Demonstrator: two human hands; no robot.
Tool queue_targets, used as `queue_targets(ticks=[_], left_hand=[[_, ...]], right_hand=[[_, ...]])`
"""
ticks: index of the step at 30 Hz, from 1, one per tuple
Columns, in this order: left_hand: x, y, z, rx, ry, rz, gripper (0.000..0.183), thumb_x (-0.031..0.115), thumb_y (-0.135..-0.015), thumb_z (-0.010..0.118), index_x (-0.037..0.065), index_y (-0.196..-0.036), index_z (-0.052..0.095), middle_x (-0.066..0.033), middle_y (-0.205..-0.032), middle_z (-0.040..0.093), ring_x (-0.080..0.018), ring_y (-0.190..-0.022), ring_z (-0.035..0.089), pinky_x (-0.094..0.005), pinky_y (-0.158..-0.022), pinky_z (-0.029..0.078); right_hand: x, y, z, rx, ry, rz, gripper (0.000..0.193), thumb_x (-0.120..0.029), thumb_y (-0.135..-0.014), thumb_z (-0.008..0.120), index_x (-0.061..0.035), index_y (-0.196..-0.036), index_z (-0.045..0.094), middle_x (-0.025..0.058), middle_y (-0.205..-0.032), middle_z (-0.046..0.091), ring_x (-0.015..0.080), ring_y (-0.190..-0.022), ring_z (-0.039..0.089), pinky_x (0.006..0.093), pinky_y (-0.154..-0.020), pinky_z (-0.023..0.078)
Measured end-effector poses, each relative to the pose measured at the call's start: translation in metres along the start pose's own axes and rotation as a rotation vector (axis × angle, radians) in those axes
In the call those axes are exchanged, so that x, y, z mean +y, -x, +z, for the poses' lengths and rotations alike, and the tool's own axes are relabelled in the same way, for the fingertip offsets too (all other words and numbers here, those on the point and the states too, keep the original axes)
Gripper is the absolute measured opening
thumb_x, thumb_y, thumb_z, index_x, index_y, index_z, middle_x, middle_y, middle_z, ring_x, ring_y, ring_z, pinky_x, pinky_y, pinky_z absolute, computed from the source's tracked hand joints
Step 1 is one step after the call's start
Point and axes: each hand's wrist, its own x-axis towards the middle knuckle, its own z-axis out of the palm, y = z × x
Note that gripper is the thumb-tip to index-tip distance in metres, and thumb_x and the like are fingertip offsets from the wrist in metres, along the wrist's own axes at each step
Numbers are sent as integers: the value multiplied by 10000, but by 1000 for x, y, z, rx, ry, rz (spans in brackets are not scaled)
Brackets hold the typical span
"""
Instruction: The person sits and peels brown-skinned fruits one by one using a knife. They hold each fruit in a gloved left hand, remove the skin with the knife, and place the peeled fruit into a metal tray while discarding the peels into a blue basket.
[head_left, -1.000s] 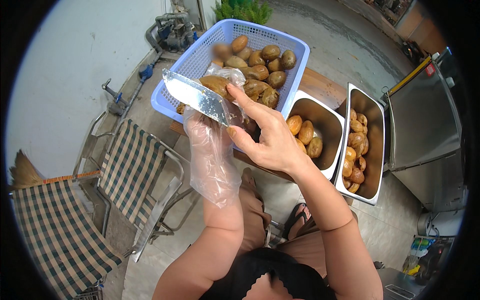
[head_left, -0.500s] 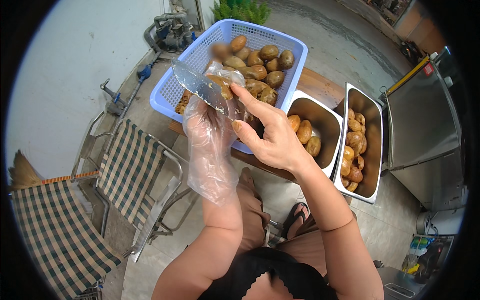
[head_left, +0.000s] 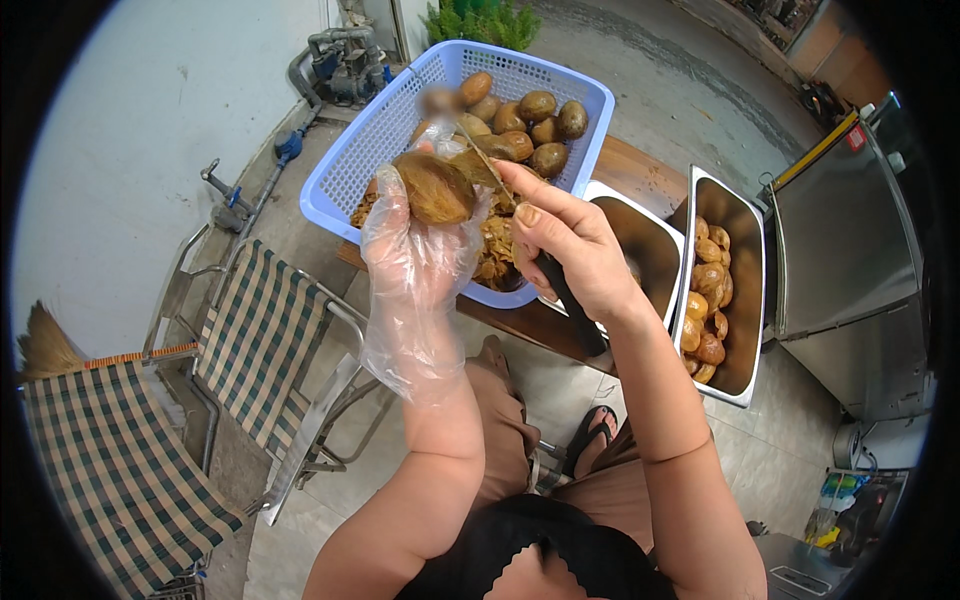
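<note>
My left hand [head_left: 415, 250], in a clear plastic glove, grips a brown oval fruit [head_left: 437, 190] that looks like a pickled mango. Its wet, fibrous surface faces up, above the near part of a blue plastic basket [head_left: 322, 205]. My bare right hand [head_left: 575, 240] is closed round a knife [head_left: 572, 305] with a black handle. Its blade is seen nearly edge-on, just right of the fruit, by a dark strip that may be peel. Several whole brown fruits [head_left: 538, 106] lie at the basket's far side. Brown peelings [head_left: 495, 255] are heaped below my hands.
Right of the basket, a steel tray [head_left: 640, 225] is partly hidden by my right arm. Beside it stands another steel tray [head_left: 745, 290] with several peeled-looking fruits. All rest on a wooden bench [head_left: 635, 170]. Checked folding chairs [head_left: 265, 340] stand left; a steel cabinet [head_left: 850, 250] stands right.
The knife blade has swung from lying across the fruit to the right, turning edge-on. My right hand has shifted right, showing the black handle. The fruit in my left hand is now exposed.
</note>
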Motion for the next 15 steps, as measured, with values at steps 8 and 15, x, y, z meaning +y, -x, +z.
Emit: queue_targets(ticks=[8,15], left_hand=[[-1,-2,-9,27,-52,-133,375,256,-941,516,-17,-1196,487,-163,-1161,572,-297,-1056,577,-495,-845,513],[0,0,-3,75,-264,-70,355,239,-927,545,-18,-1170,503,-176,-1102,589,-269,-1010,606,-451,-804,547]], right_hand=[[-8,2,-3,18,95,12,469,-148,-923,535,-33,-1365,429,-52,-719,492,21,-569,419,180,-503,357],[-10,3,-1,-22,98,-3,458,-167,-926,545,-42,-1355,446,-66,-726,484,13,-594,393,176,-519,340]])
